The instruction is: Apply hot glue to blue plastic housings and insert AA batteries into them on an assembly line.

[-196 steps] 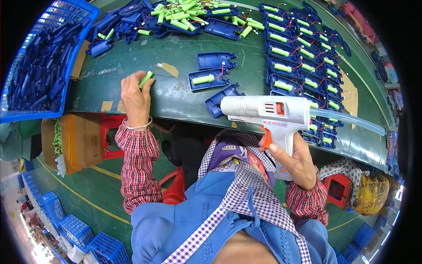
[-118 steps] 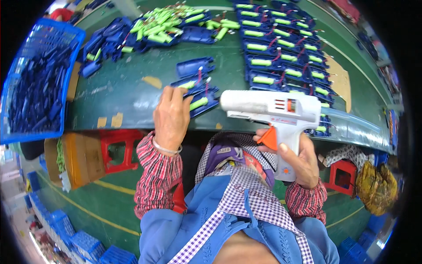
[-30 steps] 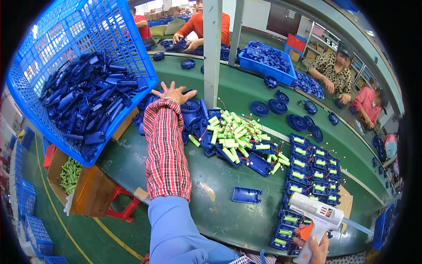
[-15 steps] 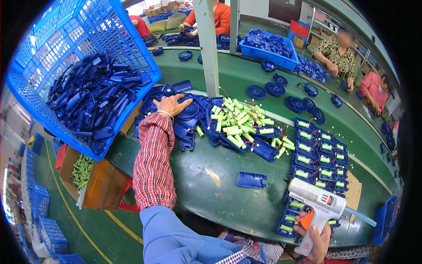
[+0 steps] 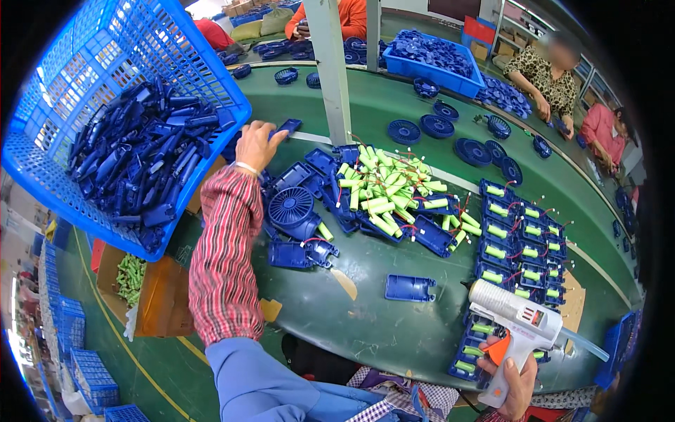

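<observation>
My left hand point(image 5: 254, 148) reaches over the far side of a heap of dark blue plastic housings point(image 5: 299, 176), beside the basket. Its thumb is spread away from the bent fingers, near a blue housing piece point(image 5: 288, 127); the fingertips are partly hidden. A round grille part point(image 5: 291, 207) lies below that hand. My right hand point(image 5: 517, 383) grips a white glue gun point(image 5: 524, 330) with an orange trigger and a clear glue stick at its back. The gun is above rows of blue housings point(image 5: 496, 232) holding green battery cells. One housing point(image 5: 410, 288) lies alone on the table.
A blue basket point(image 5: 235, 116) full of blue parts leans at the left. Loose green cells point(image 5: 394, 183) with wires are piled mid-table, behind a metal post point(image 5: 330, 70). A carton point(image 5: 165, 299) holds more cells. Round grilles point(image 5: 437, 126) lie on the green belt; co-workers sit beyond it.
My left hand has moved farther out and to the left, off the grille part. Several housings from the heap now lie nearer me. The glue gun stays in my right hand.
</observation>
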Demonstrator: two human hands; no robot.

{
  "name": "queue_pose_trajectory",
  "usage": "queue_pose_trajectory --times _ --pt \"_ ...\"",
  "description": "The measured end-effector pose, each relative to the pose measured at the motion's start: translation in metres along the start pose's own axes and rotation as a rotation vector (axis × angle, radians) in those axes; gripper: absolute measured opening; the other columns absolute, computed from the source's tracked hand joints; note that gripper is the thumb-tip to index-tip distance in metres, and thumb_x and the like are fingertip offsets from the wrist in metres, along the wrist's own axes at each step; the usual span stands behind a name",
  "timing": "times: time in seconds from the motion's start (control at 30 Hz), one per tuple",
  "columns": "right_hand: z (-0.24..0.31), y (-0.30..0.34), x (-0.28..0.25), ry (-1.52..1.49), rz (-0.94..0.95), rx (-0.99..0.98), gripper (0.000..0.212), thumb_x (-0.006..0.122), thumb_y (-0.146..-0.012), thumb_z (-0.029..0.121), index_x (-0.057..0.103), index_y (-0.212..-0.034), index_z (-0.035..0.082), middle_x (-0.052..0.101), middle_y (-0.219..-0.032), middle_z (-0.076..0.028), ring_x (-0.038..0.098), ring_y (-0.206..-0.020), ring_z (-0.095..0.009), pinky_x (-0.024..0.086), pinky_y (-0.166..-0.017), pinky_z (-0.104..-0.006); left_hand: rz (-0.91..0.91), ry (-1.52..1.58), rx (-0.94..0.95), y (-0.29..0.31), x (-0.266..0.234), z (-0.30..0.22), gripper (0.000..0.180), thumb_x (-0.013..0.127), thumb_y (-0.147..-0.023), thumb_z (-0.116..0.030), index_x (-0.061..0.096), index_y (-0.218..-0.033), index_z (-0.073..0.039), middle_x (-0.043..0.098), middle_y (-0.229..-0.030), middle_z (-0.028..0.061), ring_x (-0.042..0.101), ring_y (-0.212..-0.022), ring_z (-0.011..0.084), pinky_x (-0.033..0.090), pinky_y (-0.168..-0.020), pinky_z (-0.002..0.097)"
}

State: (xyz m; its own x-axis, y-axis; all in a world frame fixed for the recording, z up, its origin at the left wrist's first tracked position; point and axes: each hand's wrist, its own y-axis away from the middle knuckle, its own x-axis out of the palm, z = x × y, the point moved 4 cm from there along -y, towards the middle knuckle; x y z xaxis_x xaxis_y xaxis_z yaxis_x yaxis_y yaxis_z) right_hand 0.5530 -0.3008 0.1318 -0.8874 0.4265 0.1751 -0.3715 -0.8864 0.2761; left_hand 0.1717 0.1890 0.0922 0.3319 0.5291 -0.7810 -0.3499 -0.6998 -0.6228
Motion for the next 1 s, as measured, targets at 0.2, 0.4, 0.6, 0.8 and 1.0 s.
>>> queue_pose_trajectory --times 0.2,0.4,0.6,0.8,1.0 --pt "-0.007 -0.015 -0.007 0.117 -0.076 0.075 0.043 0.061 -0.094 0.010 0.048 -0.131 -0.008 0.060 -0.120 -0.015 0.061 -0.105 -0.026 0.055 -0.088 -0.0417 0.610 -0.169 -0.553 -0.027 0.078 0.026 0.079 0.046 -0.080 -0.082 0.040 -0.146 -0.039 0.014 -0.161 0.0114 0.002 -0.147 0.0433 0.011 -0.109 0.0733" --pt "-0.006 -0.024 -0.004 0.175 -0.177 0.077 0.043 0.062 -0.094 0.011 0.048 -0.131 -0.007 0.060 -0.117 -0.012 0.060 -0.102 -0.023 0.056 -0.084 -0.0401 0.720 -0.052 -0.715 -0.023 0.098 0.051 0.083 0.048 -0.076 -0.083 0.039 -0.146 -0.040 0.018 -0.160 0.0106 0.017 -0.145 0.0422 0.018 -0.108 0.0721" --pt "-0.006 -0.020 0.005 0.240 -0.179 0.084 0.045 0.066 -0.092 0.016 0.052 -0.129 -0.007 0.062 -0.118 -0.010 0.059 -0.102 -0.018 0.047 -0.088 -0.0300 0.664 -0.062 -0.466 -0.004 0.083 0.056 0.073 0.058 -0.077 -0.074 0.058 -0.134 -0.028 0.045 -0.143 0.0206 0.049 -0.124 0.0469 0.042 -0.103 0.0546" --pt "-0.005 -0.004 -0.003 0.288 -0.152 0.063 0.044 0.065 -0.092 0.016 0.054 -0.127 -0.007 0.063 -0.118 -0.011 0.059 -0.102 -0.018 0.045 -0.089 -0.0300 0.575 0.090 -0.185 0.044 0.048 0.032 0.066 0.066 -0.080 -0.062 0.061 -0.130 -0.019 0.057 -0.128 0.0185 0.056 -0.116 0.0402 0.047 -0.098 0.0484" --pt "-0.004 0.015 0.000 0.101 -0.035 -0.017 0.049 0.062 -0.093 0.015 0.044 -0.132 -0.008 0.060 -0.120 -0.021 0.061 -0.107 -0.030 0.053 -0.086 -0.0379 0.580 0.034 -0.260 0.072 0.036 0.025 0.060 0.061 -0.085 -0.058 0.060 -0.129 -0.017 0.057 -0.128 0.0199 0.056 -0.116 0.0443 0.048 -0.097 0.0520"
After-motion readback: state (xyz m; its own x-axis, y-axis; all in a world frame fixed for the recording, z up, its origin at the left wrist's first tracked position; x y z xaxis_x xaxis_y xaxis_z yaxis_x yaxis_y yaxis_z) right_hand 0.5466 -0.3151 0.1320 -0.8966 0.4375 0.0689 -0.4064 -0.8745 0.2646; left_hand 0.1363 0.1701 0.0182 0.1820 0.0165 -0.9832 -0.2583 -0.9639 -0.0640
